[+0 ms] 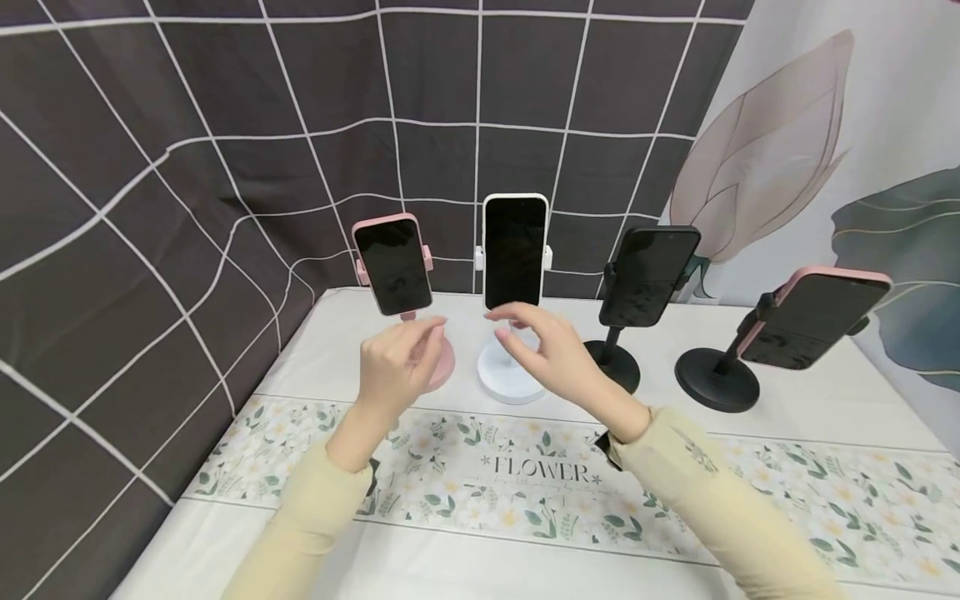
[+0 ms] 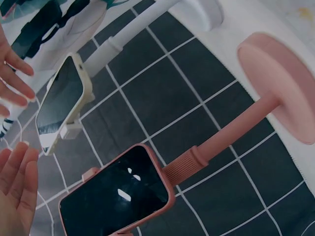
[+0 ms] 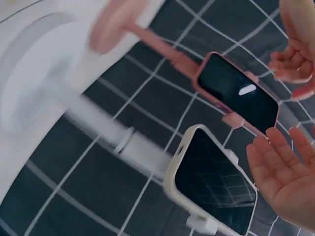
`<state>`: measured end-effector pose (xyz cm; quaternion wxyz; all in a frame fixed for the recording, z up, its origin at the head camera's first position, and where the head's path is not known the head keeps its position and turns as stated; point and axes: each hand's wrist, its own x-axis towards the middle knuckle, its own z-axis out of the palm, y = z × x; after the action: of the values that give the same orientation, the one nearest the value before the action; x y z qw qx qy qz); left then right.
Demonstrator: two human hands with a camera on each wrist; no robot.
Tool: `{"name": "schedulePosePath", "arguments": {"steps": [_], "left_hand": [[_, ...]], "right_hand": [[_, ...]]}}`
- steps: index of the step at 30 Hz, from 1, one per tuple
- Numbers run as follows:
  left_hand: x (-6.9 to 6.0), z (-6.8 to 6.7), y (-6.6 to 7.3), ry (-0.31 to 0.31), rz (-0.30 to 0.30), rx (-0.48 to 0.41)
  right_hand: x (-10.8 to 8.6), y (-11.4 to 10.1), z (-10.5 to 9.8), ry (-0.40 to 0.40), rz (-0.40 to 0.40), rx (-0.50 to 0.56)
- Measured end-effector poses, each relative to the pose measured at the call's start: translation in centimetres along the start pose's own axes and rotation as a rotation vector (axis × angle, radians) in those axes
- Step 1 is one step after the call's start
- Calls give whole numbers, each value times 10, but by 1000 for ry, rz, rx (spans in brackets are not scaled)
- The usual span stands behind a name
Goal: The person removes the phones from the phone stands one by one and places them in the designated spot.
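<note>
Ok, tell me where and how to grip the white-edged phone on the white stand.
Probably best to take the white-edged phone by its two long edges near the top, coming from the front and above. It looks nearly upright with its screen towards the person, and the white clamp arms hold those edges lower down, leaving the upper stretch bare.

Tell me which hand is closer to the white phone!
Right. The right hand is just in front of the white phone, by its lower edge; the left hand is off to the left, in front of the pink stand.
</note>
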<state>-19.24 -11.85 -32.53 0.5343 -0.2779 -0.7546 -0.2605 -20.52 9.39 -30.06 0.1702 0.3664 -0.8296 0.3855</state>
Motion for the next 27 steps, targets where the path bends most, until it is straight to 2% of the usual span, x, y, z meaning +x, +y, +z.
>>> {"name": "schedulePosePath", "arguments": {"steps": [2, 5, 8, 11, 14, 15, 17, 20, 23, 27], "left_hand": [[7, 4, -2, 49, -24, -21], [16, 8, -7, 157, -83, -70], [21, 9, -14, 245, -144, -64], [23, 7, -24, 259, -219, 11], [23, 6, -35, 213, -340, 27], [22, 6, -39, 200, -390, 0], [20, 8, -48, 189, -498, -118], [21, 15, -61, 225, -640, -325], [22, 23, -71, 280, -726, -467], [21, 26, -78, 291, -790, -544]], "right_hand": [[12, -3, 6, 11, 8, 61], [28, -7, 16, 33, 17, 160], [43, -12, 28, 58, 47, 255], [58, -16, 40, 100, 94, 317], [71, -18, 49, 124, 126, 337], [74, -18, 52, 123, 131, 335], [82, -16, 58, 111, 147, 339], [93, -10, 66, 97, 181, 384], [102, -2, 73, 101, 208, 466], [108, 7, 82, 98, 214, 582]]}}
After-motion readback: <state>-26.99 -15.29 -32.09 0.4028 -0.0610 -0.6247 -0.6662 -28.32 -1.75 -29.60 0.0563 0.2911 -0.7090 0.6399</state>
